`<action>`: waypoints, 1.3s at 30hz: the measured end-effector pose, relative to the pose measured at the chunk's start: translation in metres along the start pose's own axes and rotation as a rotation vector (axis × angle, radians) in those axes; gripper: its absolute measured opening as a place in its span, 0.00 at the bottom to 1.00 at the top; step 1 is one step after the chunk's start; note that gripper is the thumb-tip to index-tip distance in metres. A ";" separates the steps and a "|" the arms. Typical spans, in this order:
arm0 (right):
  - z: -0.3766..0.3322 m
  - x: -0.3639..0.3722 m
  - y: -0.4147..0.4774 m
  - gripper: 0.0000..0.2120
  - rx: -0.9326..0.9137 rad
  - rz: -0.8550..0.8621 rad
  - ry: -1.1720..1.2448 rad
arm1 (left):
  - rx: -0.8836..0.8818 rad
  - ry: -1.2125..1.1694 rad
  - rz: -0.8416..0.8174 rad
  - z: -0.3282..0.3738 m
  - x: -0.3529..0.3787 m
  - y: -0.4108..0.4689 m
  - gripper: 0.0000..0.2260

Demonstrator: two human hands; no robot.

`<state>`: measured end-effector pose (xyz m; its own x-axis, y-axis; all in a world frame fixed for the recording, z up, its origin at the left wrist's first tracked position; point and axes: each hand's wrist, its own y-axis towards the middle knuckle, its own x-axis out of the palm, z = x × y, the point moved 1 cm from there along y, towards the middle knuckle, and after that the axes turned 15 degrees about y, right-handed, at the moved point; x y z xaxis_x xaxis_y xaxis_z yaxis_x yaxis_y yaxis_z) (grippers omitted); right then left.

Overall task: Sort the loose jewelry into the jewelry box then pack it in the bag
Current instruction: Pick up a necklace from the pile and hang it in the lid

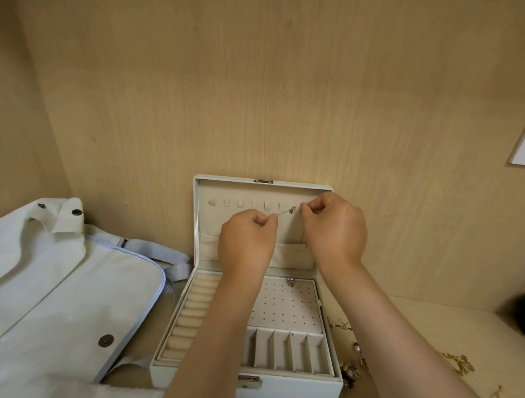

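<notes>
Now both hands are up in the middle of the frame, in front of the open lid [214, 222] of the jewelry box [293, 388]. The left hand [246, 241] pinches one end of a thin silver chain [284, 213]. The right hand [334, 225] pinches the other end, so the chain makes a short straight line between them. I think it is held tight like this so it does not tangle. That way it can also go onto one of the little hooks [240, 203] along the top of the lid (that row looks made for necklaces). The chain is just beside the hooks at the right end of the row. I cannot tell if it is caught on one yet. Under the hooks is a soft pocket [290, 251], which would hold the part that hangs down.

Lower down, the tray of the box lies open. One small shiny earring [290, 282] sits at the top of the dotted pad [284, 306]. The ring rolls [194, 310] that show on the left hold nothing, and the slots [287, 352] in front look bare. More loose jewelry [352, 366] lies on the table [426, 318] at the lower right, just beside the box, so the sorting seems far from done. The white bag [64, 297] lies at the left, near the box, handy for packing later.
</notes>
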<state>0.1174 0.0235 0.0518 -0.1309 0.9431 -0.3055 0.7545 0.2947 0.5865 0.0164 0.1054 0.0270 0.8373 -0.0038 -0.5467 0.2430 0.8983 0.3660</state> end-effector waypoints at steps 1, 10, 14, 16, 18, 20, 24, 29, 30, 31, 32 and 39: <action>0.001 0.000 -0.002 0.07 -0.011 -0.003 -0.005 | -0.004 0.002 -0.006 -0.001 -0.001 0.000 0.12; 0.021 -0.010 -0.019 0.04 -0.039 -0.084 0.203 | 0.055 0.042 -0.237 -0.005 -0.008 0.004 0.11; 0.032 -0.005 -0.027 0.05 0.069 -0.268 0.205 | 0.157 0.025 -0.376 -0.003 -0.011 0.004 0.10; 0.032 -0.004 -0.026 0.07 0.180 -0.358 0.313 | 0.205 0.038 -0.470 -0.003 -0.013 0.002 0.10; 0.028 -0.006 -0.027 0.09 0.277 -0.421 0.464 | 0.213 0.041 -0.569 -0.005 -0.015 -0.001 0.11; 0.022 -0.008 -0.029 0.13 0.375 -0.485 0.594 | 0.209 0.046 -0.642 -0.007 -0.016 -0.003 0.10; 0.017 -0.013 -0.030 0.12 0.449 -0.534 0.646 | 0.227 0.059 -0.710 -0.008 -0.023 -0.006 0.08; 0.018 -0.018 -0.028 0.05 0.500 -0.583 0.666 | 0.259 0.087 -0.810 -0.013 -0.029 -0.008 0.06; 0.018 -0.019 -0.027 0.05 0.505 -0.610 0.656 | 0.262 0.111 -0.807 -0.014 -0.028 -0.007 0.06; 0.018 -0.020 -0.025 0.06 0.509 -0.651 0.639 | 0.259 0.132 -0.795 -0.015 -0.028 -0.006 0.05; 0.018 -0.022 -0.023 0.06 0.510 -0.702 0.607 | 0.247 0.138 -0.775 -0.016 -0.028 -0.005 0.05; 0.018 -0.038 -0.014 0.11 0.191 -0.836 0.199 | 0.115 -0.132 -0.728 -0.002 -0.017 -0.015 0.11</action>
<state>0.1233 -0.0192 0.0421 -0.7845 0.4447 -0.4323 0.4539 0.8867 0.0883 -0.0025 0.0930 0.0287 0.4952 -0.6393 -0.5883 0.8020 0.5967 0.0267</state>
